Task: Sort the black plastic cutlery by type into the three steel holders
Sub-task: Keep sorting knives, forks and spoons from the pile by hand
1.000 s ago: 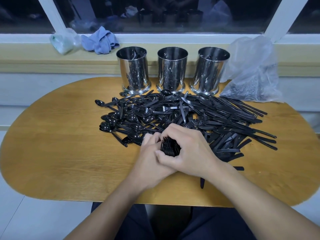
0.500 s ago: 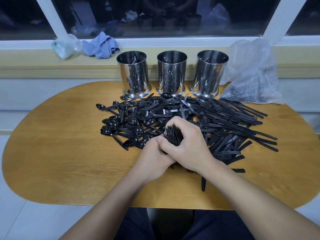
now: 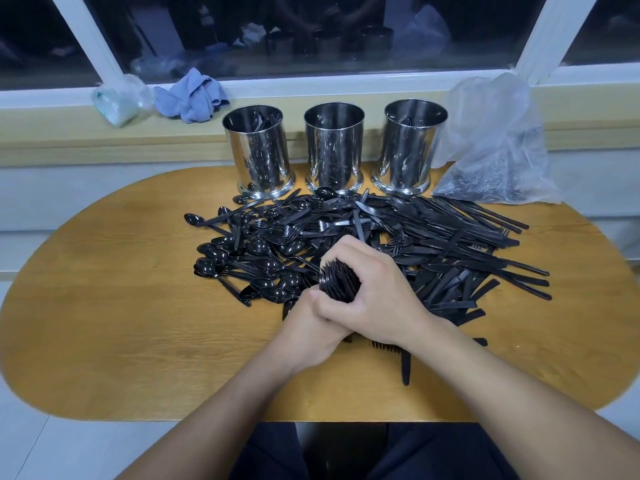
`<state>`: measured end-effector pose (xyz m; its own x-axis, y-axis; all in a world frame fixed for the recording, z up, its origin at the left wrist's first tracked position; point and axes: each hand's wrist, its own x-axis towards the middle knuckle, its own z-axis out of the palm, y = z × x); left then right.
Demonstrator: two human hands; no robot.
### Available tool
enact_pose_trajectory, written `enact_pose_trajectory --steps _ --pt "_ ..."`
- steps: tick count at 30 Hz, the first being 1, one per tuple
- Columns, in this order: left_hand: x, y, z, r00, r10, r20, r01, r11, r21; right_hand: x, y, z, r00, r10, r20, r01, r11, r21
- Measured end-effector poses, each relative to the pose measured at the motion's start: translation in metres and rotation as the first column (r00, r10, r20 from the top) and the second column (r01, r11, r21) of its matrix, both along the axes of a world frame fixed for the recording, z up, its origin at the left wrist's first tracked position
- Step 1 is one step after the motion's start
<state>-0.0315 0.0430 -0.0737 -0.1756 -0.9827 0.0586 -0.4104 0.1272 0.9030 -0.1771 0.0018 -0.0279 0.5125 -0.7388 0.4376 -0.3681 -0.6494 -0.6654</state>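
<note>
A big heap of black plastic cutlery (image 3: 433,244) covers the middle of the wooden table (image 3: 121,306): spoons on the left, knives and forks on the right. Three steel holders stand behind it: the left holder (image 3: 258,150), the middle holder (image 3: 334,147) and the right holder (image 3: 408,147). The left and right ones show some black cutlery inside. My right hand (image 3: 377,289) grips an upright bundle of black cutlery (image 3: 339,280), its handle ends pointing up. My left hand (image 3: 311,327) wraps the bundle from below, partly under the right hand.
A clear plastic bag (image 3: 495,147) with dark contents lies at the back right beside the right holder. A blue cloth (image 3: 194,98) and a crumpled clear bag (image 3: 119,98) sit on the window sill. A few forks (image 3: 405,362) lie near the front edge under my right wrist.
Both hands have lifted the bundle slightly and carried it away from me, over the heap's near edge. The grip looks the same.
</note>
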Motion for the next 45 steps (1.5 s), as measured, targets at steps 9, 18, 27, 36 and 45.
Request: enact_pose_trajectory --steps 9,18,27,36,45 --pt "0.012 -0.006 0.013 0.999 0.032 0.038 -0.033 0.999 0.027 -0.017 -0.009 0.007 0.996 -0.040 0.077 0.025 0.982 0.188" --pt "0.056 -0.094 0.102 0.992 0.122 -0.010 -0.121 0.989 0.091 -0.024 -0.083 0.010 0.936 -0.345 0.070 0.287 0.864 0.415" --pt "0.053 -0.267 0.174 0.925 0.380 -0.005 -0.379 0.922 -0.085 0.002 -0.194 0.036 0.934 -0.336 -0.119 0.356 0.864 0.357" --pt "0.042 -0.379 0.141 0.794 0.338 0.505 -0.342 0.936 -0.087 0.028 -0.256 0.020 0.916 -0.401 -0.029 0.381 0.843 0.380" --pt "0.027 -0.397 0.124 0.653 0.210 0.728 -0.278 0.960 -0.028 0.036 -0.280 -0.001 0.893 -0.441 0.096 0.364 0.829 0.424"
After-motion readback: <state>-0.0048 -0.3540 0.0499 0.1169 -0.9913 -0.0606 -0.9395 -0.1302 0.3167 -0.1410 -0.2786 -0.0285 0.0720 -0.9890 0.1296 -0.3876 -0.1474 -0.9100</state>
